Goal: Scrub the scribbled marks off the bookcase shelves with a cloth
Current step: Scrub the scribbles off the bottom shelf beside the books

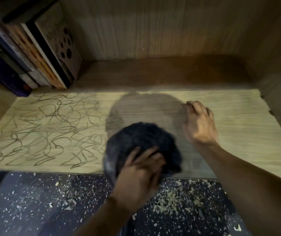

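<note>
- Gripping a dark, bunched cloth [144, 142], the left hand [139, 174] is seen at the front edge of the bookcase shelf [246, 120], its fingers curled into the fabric; both hand and cloth are blurred.
- The cloth is pressed on the shelf near the middle of its front edge, just right of the scribbled marks [48, 126].
- The marks are spread over the left half of the shelf as looping dark lines; a smudged grey patch [146, 109] is seen beyond the cloth.
- The right hand [199, 123] is rested on the shelf just right of the patch, fingers bent with their tips on the wood, nothing held.
- Upright books [34, 53] are stood at the back left; lettering on the pale cover with dark spots is too blurred to be read.
- A dark speckled floor [51, 205] is seen below the shelf.
</note>
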